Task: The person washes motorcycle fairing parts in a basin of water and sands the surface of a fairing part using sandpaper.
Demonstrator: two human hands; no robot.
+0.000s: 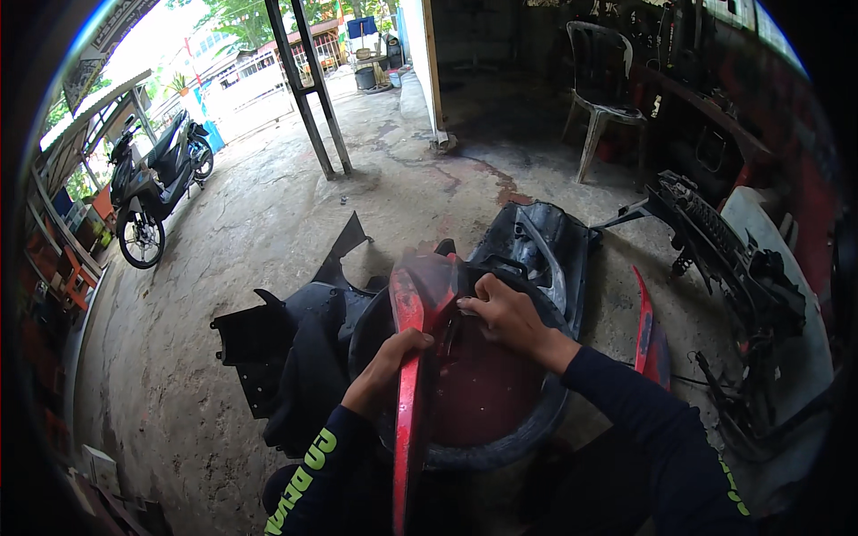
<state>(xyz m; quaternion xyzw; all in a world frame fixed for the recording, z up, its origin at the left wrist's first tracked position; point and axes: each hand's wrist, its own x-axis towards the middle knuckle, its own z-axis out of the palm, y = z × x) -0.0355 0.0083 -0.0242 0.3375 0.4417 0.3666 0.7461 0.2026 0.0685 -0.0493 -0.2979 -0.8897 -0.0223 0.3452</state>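
A long red scooter body panel (409, 393) stands on edge in front of me, over a black tyre (500, 442) lying on the concrete floor. My left hand (386, 371) grips the panel's red edge about halfway up. My right hand (505, 313) rests with curled fingers on the panel's dark inner side near its top, holding it there. Both forearms wear dark long sleeves.
Black plastic fairing pieces (290, 344) lie to the left and another black cover (541, 250) lies behind. A second red panel (645, 326) stands at the right beside a stripped scooter frame (733, 259). A parked scooter (152, 183) is far left, a plastic chair (603, 85) at the back.
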